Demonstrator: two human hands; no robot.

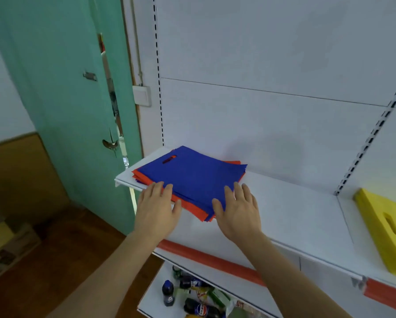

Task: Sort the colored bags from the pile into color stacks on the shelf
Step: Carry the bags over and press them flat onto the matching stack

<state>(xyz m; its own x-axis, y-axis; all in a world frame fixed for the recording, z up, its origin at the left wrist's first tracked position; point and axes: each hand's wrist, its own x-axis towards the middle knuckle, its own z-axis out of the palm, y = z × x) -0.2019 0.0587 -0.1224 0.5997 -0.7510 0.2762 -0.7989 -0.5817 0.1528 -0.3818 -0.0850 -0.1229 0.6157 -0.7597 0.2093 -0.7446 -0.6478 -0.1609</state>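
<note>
1. lowest in view, a lower shelf (157,301) carries dark drink bottles (168,292) lying and standing in a jumble.
2. above it runs the red front strip (210,258) of the white shelf (295,216).
3. the left hand (157,208) lies flat, grip unclosed, fingers straight, touching the near left edge of the pile of bags (192,177).
4. the right hand (238,210) is likewise flat and spread, fingertips resting on the pile's near right corner.
5. the pile sits on the shelf's left end: a blue bag (199,173) on top, orange bags (192,208) peeking out beneath.
6. at the far right of the shelf, well apart, lies a stack of yellow bags (385,228).
7. behind stands the white back panel (261,65); left of it, a green door (66,88).
</note>
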